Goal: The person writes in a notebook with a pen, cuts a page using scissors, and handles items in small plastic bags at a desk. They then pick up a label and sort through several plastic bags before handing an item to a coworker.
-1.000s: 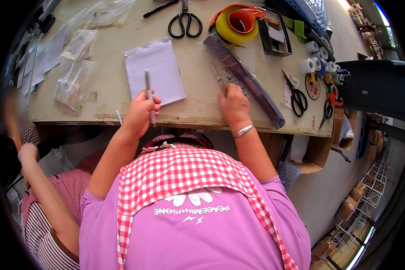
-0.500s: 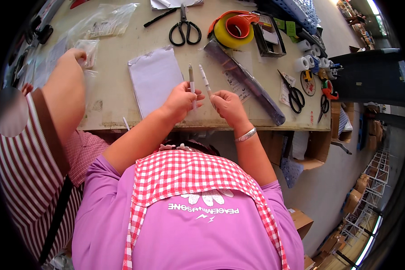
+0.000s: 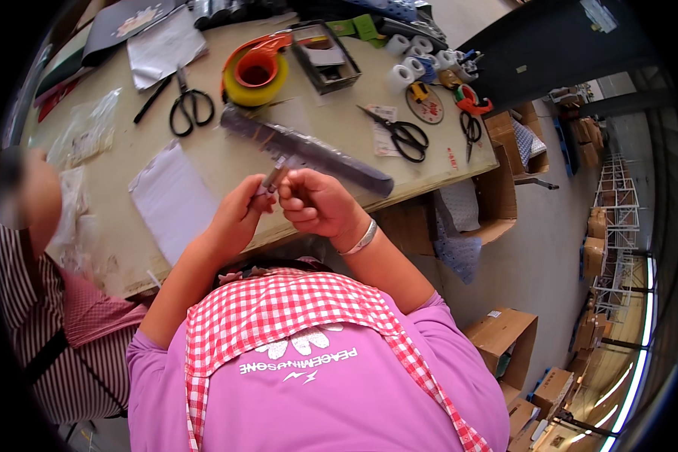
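Observation:
Near the table's front edge, my left hand (image 3: 242, 205) is closed on a slim pen (image 3: 273, 175) with a pale shaft. My right hand (image 3: 320, 202) is beside it, fingers curled in, its thumb and forefinger at a second slim, pale pen. The two pens come together between my hands, and their lower parts are hidden by my fingers. Just beyond them lies a long dark roll in clear plastic (image 3: 331, 157). White paper sheets (image 3: 175, 197) rest to the left of my left hand.
Black scissors (image 3: 191, 109), a tape dispenser with yellow tape (image 3: 255, 74) and an open black box (image 3: 325, 59) stand farther back. More black scissors (image 3: 407, 140) and white rolls (image 3: 401, 77) are at the right. A co-worker's arm (image 3: 41, 192) is at the far left, near plastic bags (image 3: 87, 135).
My view has turned toward the right. My hands have drawn together, and the two pens, held upright and apart before, now meet between them.

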